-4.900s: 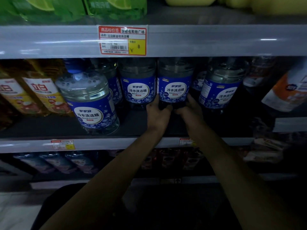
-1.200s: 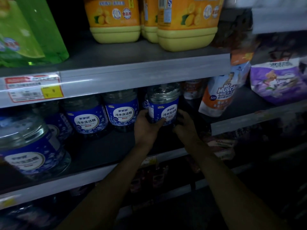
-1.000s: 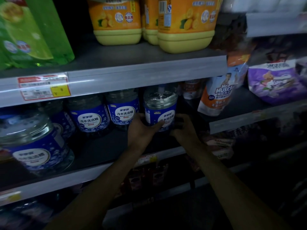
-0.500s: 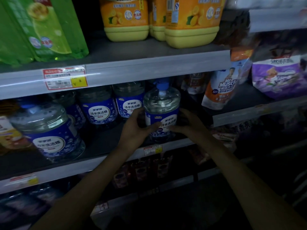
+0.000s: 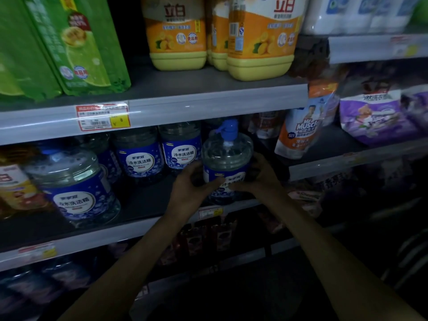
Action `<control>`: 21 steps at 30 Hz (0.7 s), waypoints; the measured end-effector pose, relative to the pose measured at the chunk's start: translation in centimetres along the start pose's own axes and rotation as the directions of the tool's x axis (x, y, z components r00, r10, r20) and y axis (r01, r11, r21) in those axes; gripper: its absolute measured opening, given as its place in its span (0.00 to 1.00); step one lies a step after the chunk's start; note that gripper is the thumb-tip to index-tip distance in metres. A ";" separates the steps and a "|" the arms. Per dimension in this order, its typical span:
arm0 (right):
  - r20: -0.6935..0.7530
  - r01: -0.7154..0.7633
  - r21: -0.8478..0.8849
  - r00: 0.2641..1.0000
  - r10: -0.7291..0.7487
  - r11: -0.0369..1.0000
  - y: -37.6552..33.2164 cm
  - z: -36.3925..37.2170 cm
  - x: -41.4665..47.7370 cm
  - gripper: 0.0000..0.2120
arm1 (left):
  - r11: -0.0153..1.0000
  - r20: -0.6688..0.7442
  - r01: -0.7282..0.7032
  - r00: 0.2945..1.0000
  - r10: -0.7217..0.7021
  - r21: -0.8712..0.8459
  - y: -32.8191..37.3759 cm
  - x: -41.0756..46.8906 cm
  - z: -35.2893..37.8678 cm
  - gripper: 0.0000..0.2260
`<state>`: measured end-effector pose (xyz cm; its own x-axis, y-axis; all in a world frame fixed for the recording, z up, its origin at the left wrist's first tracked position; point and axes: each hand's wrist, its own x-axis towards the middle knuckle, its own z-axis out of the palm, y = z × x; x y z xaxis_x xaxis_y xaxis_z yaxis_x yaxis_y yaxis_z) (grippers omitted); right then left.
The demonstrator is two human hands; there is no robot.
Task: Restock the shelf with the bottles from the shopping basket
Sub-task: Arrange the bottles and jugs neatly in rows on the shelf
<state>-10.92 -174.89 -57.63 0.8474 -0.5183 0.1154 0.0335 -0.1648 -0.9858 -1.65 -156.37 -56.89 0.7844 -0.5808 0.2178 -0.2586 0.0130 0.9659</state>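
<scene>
The bottle (image 5: 227, 158) at frame centre, grasped by left hand (image 5: 188, 192) and right hand (image 5: 260, 179), should be seated upright on the shelf (image 5: 115, 234).

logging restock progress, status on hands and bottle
Both left hand and right hand grip the pump bottle. Upright at the shelf front edge. No blockage; matching bottles behind-left.

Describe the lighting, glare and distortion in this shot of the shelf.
Head view: dim overall, with the lower right nearly black. Head view: a thin glare streak on the shelf edge and a sheen over the price tag. Head view: wide-angle bending tilts the green packs; the label on the held bottle is readable but soft.
</scene>
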 end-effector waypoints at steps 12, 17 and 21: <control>0.026 0.097 -0.024 0.995 -0.097 0.995 -0.7 -0.8 -2.9 0.42 | 0.999 0.040 -0.044 0.998 0.044 0.008 0.9 -1.5 -0.2 0.31; -0.076 0.084 -0.013 0.993 -0.085 0.996 -0.8 -0.3 -3.5 0.38 | 0.998 0.034 -0.055 0.998 0.056 -0.039 0.9 -1.4 -0.4 0.29; -0.144 0.097 0.034 0.985 -0.092 0.995 -1.1 0.5 -3.4 0.35 | 0.991 -0.013 -0.100 0.995 0.099 -0.087 1.0 -1.6 0.3 0.30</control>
<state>-13.61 -172.51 -57.02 0.7558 -0.6162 0.2217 0.1338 -0.1861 -0.9734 -3.32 -155.63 -56.31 0.7621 -0.5659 0.3146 -0.2858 0.1418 0.9477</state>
